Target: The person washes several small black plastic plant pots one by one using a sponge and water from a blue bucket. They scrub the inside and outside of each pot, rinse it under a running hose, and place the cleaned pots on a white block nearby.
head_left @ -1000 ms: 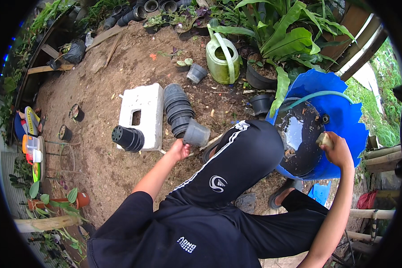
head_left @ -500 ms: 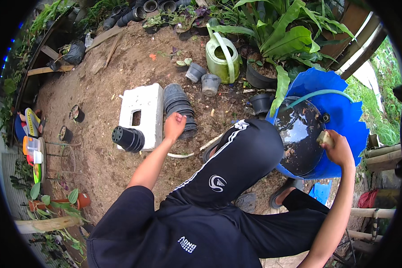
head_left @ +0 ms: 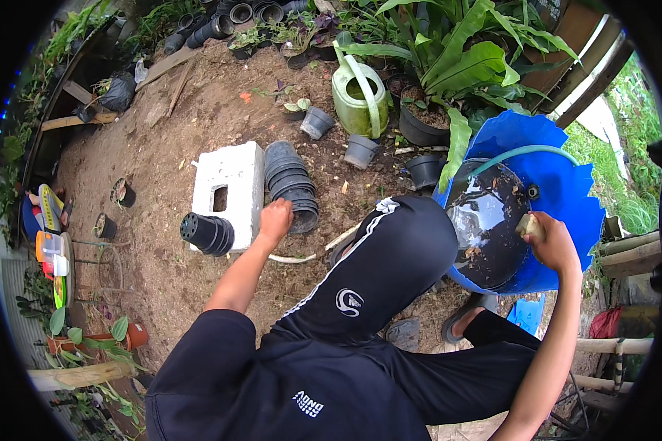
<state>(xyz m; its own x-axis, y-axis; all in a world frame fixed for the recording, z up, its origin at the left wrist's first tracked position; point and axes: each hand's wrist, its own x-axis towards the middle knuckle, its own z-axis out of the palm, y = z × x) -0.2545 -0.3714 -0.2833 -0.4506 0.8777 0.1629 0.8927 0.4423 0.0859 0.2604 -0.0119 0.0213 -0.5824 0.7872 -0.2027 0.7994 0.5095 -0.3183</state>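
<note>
As the right hand (head_left: pixel 554 244) closes round a pale lump (head_left: pixel 530 228) over the jagged-rimmed blue barrel (head_left: pixel 568 195), the left hand (head_left: pixel 276 218) is in at the near end of the stacked grey pots (head_left: pixel 289 173), lying beside the white block (head_left: pixel 244 184)! Taking a pot looks like the step here. Those left fingers curl, but whether they grip a rim, I can't tell. The next move calls for a firm pinch and clean pull.
</note>
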